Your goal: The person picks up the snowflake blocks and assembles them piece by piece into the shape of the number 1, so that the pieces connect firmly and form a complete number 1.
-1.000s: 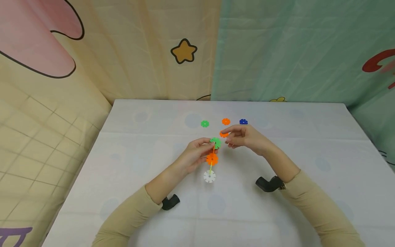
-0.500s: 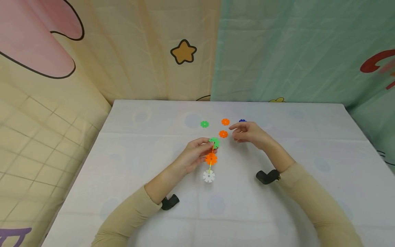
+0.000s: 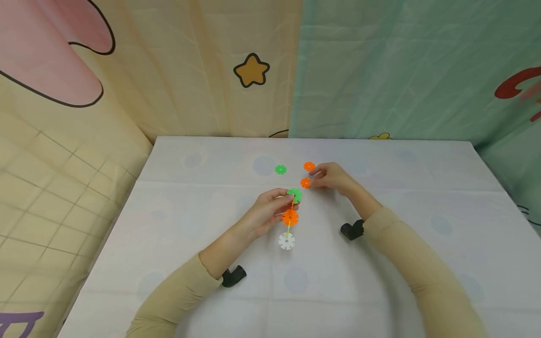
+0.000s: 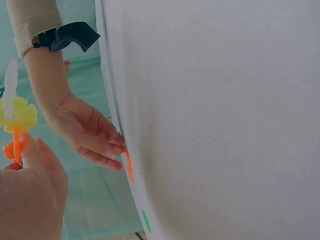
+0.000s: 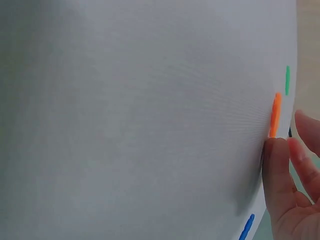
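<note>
My left hand (image 3: 265, 213) pinches the upper end of a chain of slotted snowflake discs. From the top down I see a green disc (image 3: 295, 195), an orange disc (image 3: 290, 218) and a white disc (image 3: 286, 241), with narrow edge-on pieces between them. The left wrist view shows the chain's yellow disc (image 4: 22, 116) face-on. Over the table my right hand (image 3: 334, 178) has its thumb and fingers apart, fingertips right at a loose orange disc (image 3: 305, 183). Its index finger reaches toward another orange disc (image 3: 309, 166) farther back.
A loose green disc (image 3: 281, 169) lies left of the orange ones on the white-covered table (image 3: 220, 169). The right wrist view also shows a blue disc (image 5: 247, 227), hidden behind the right hand in the head view. Curtains (image 3: 380, 70) hang behind the table.
My right hand first drew back right from the nearer orange disc, then came left again to it, covering the blue disc in the head view. The left hand and chain have stayed nearly still.
</note>
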